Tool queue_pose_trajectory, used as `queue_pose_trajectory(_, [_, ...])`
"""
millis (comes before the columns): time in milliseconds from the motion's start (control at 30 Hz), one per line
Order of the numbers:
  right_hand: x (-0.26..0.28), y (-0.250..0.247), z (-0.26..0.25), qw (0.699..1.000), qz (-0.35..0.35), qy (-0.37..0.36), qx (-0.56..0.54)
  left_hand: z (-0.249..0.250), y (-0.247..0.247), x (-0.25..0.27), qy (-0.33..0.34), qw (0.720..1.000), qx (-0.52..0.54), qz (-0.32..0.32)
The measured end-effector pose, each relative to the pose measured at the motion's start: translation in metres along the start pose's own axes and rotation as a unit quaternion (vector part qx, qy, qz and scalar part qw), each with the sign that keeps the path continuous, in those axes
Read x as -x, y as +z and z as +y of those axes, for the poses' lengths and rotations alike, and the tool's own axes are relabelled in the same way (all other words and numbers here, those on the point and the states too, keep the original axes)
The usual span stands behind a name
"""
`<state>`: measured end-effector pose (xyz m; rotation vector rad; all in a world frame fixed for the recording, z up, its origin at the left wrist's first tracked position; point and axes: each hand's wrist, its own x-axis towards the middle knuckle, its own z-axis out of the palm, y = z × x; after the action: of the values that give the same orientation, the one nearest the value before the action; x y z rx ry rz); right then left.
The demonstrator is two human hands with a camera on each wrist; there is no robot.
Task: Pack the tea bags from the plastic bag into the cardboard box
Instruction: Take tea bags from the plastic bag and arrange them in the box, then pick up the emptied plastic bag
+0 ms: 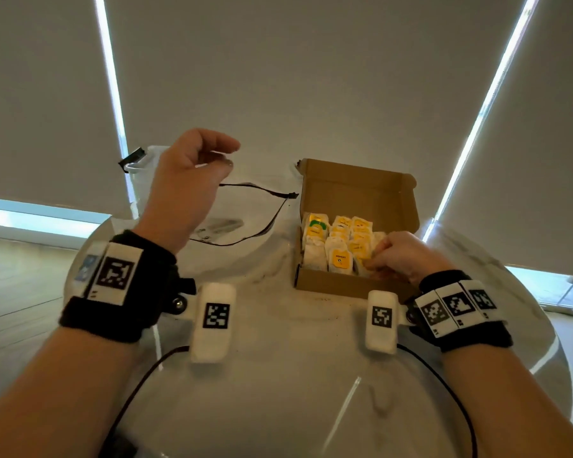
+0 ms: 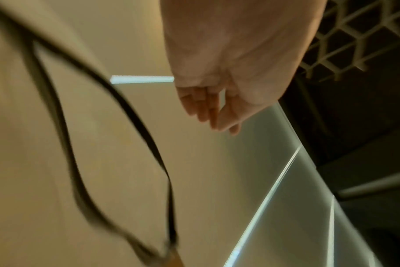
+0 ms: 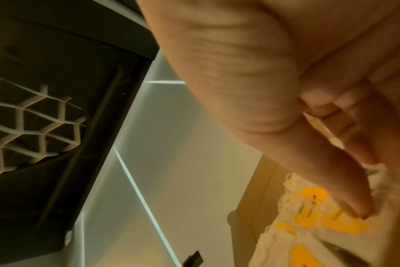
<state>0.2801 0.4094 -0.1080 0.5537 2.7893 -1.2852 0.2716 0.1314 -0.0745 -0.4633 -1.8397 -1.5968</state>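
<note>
An open cardboard box [image 1: 341, 286] stands right of centre on the table, its lid [image 1: 354, 193] tipped back. Rows of white tea bags [image 1: 339, 259] with yellow tags fill it. My right hand [image 1: 372, 262] is in the box's near right corner, thumb and curled fingers pinching a tea bag among the others; the right wrist view shows the thumb tip [image 3: 361, 213] on a yellow tag [image 3: 308, 216]. The clear plastic bag [image 1: 245, 213] with a black rim [image 2: 130, 112] lies flat left of the box. My left hand [image 1: 225, 155] hovers above it, fingers loosely curled, nothing visible in them.
The table [image 1: 278, 375] is round, white and glossy, and its edge curves close on both sides. A black clip [image 1: 133, 158] and a pale translucent object [image 1: 143, 183] sit behind my left hand. A flat packet [image 1: 219, 226] lies inside the plastic bag. Black cables trail from both wrists.
</note>
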Motion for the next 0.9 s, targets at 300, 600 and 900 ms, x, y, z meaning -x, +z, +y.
queue_pose_trajectory(300, [0.012,0.04,-0.065,0.929,0.105,-0.322,0.148,-0.049,-0.087,-0.012,-0.12,0.714,-0.579,-0.375])
queue_pose_trajectory(600, [-0.032,0.103,-0.132,0.787,-0.16,-0.301,0.514,-0.042,-0.079,0.018,-0.099,0.564,-0.588,-0.571])
queue_pose_trajectory(900, [0.002,0.153,-0.143,0.836,-0.347,-0.34,0.253,-0.051,-0.134,0.08,-0.114,0.869,-0.321,-0.358])
